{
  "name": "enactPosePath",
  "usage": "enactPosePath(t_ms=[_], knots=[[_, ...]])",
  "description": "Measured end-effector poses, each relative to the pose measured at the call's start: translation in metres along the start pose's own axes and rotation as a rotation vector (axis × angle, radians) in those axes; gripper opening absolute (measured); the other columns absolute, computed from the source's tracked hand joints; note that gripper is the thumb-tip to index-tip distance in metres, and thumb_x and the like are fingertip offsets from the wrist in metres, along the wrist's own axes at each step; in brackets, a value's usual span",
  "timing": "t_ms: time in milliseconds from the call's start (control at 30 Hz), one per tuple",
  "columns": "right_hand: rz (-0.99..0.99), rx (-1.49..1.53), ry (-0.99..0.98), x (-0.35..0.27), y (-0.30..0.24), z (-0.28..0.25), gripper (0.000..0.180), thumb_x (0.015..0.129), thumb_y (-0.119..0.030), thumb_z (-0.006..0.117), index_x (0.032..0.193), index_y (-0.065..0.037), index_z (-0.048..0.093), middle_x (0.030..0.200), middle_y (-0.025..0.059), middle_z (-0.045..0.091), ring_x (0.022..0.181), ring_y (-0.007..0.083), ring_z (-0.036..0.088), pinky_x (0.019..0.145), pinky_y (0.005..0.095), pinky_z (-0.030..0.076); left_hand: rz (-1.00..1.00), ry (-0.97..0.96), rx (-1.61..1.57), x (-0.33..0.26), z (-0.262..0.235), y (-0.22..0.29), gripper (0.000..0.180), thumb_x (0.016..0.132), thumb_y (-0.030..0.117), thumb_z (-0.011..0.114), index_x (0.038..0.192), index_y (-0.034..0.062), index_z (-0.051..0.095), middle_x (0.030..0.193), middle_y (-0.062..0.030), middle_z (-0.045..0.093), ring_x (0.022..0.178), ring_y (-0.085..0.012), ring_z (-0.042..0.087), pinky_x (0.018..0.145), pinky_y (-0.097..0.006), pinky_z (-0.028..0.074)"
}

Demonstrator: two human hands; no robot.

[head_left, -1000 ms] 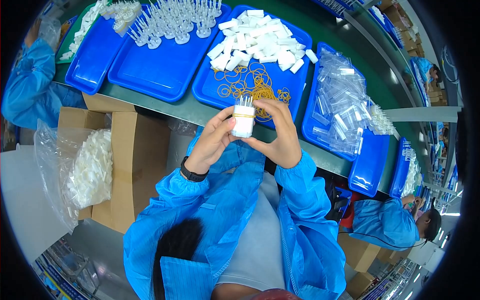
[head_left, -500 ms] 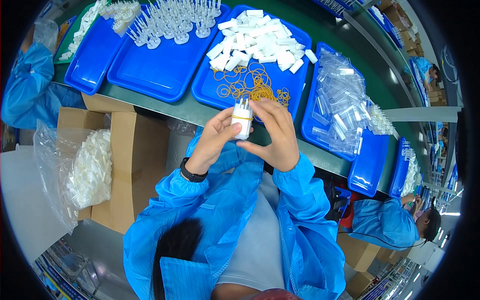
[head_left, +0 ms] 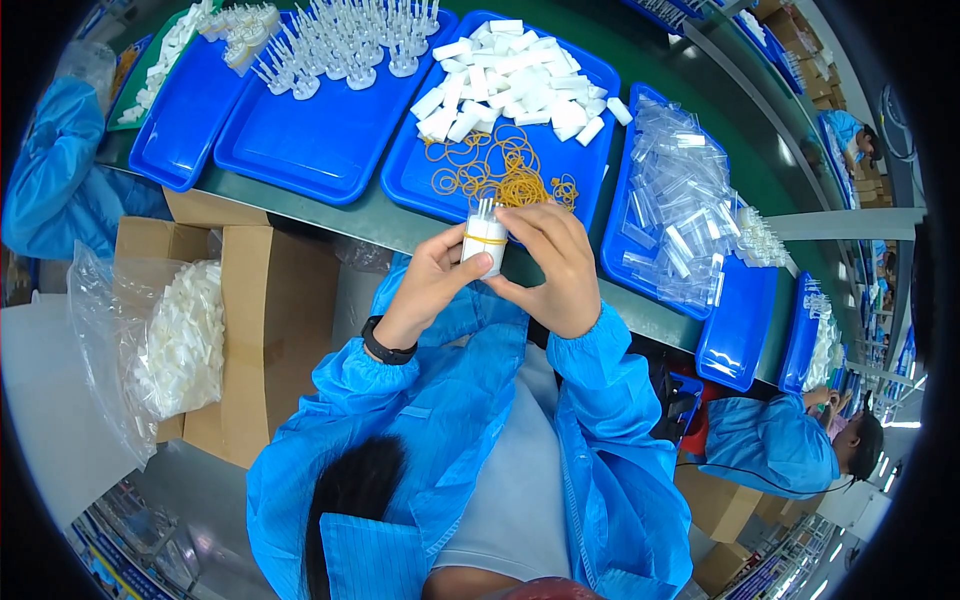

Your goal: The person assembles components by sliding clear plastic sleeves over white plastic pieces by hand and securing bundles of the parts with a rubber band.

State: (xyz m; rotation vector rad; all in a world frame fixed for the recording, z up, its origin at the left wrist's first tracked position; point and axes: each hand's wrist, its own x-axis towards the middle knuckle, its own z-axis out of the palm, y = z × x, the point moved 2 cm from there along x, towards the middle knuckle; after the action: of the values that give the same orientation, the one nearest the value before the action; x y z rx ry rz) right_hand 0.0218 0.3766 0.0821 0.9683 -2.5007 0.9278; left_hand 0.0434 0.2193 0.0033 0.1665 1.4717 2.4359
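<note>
Between my hands is a white plug adapter, pins up, with a yellow rubber band stretched around its middle. My left hand grips it from the left, thumb pressed on its front face. From the right, the curled fingers and thumb of my right hand pinch its upper and lower edges. Just beyond the hands lies a blue tray, holding a heap of white blocks and a tangle of loose yellow rubber bands.
Left of that tray, another blue tray carries upright clear plug parts. To the right, clear plastic pieces overfill a tray. A cardboard box with a bag of white parts stands at my left. Co-workers in blue sit on both sides.
The adapter has tilted slightly between my hands, and the rubber band now runs at a slant. My right thumb has moved up and in against the adapter's lower edge.
</note>
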Motion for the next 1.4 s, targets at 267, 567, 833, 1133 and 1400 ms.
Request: enactPosePath(t_ms=[267, 567, 833, 1133, 1400], knots=[[0.095, 0.140, 0.007, -0.004, 0.005, 0.001, 0.071, 0.057, -0.013, 0.084, 0.122, -0.008, 0.057, 0.117, 0.0100, 0.057, 0.107, 0.0300, 0.054, 0.093, 0.0407, 0.042, -0.153, -0.040, -0.415, 0.000, 0.003, 0.008, 0.050, 0.095, 0.018, 0.056, 0.137, -0.0030, 0.038, 0.120, -0.0169, 0.059, 0.111, -0.0241, 0.060, 0.092, -0.035, 0.050], [0.034, -0.066, 0.020, -0.008, 0.001, 0.001, 0.072, 0.055, -0.013, 0.085, 0.122, -0.006, 0.057, 0.112, 0.0095, 0.059, 0.104, 0.0304, 0.056, 0.092, 0.0410, 0.043, 0.023, 0.052, -0.114, 0.002, 0.001, -0.001, 0.051, 0.093, 0.017, 0.061, 0.135, -0.0044, 0.042, 0.121, -0.0139, 0.059, 0.107, -0.0192, 0.061, 0.090, -0.031, 0.050], [0.103, 0.126, 0.045, -0.006, 0.003, -0.002, 0.071, 0.055, -0.011, 0.085, 0.121, -0.005, 0.059, 0.113, 0.0105, 0.058, 0.105, 0.0301, 0.055, 0.092, 0.0412, 0.044, -0.144, -0.042, -0.347, 0.000, 0.003, 0.007, 0.050, 0.096, 0.021, 0.056, 0.136, -0.0038, 0.040, 0.121, -0.0147, 0.059, 0.109, -0.0229, 0.061, 0.091, -0.034, 0.051], [-0.026, -0.022, -0.021, -0.008, 0.005, 0.001, 0.070, 0.055, -0.012, 0.084, 0.120, -0.004, 0.059, 0.116, 0.0108, 0.057, 0.107, 0.0305, 0.055, 0.094, 0.0410, 0.044, -0.083, -0.032, -0.192, 0.002, 0.004, -0.001, 0.057, 0.090, 0.012, 0.064, 0.138, -0.0034, 0.038, 0.123, -0.0133, 0.057, 0.111, -0.0211, 0.060, 0.092, -0.034, 0.050], [0.128, 0.498, -0.062, -0.009, 0.004, -0.007, 0.071, 0.065, -0.022, 0.085, 0.128, -0.006, 0.056, 0.127, 0.0120, 0.052, 0.120, 0.0305, 0.047, 0.101, 0.0402, 0.038, 0.103, -0.106, -0.150, -0.003, 0.015, 0.023, 0.093, 0.077, 0.002, 0.075, 0.150, 0.0039, 0.016, 0.118, -0.0133, 0.060, 0.110, -0.0193, 0.059, 0.095, -0.032, 0.047]])
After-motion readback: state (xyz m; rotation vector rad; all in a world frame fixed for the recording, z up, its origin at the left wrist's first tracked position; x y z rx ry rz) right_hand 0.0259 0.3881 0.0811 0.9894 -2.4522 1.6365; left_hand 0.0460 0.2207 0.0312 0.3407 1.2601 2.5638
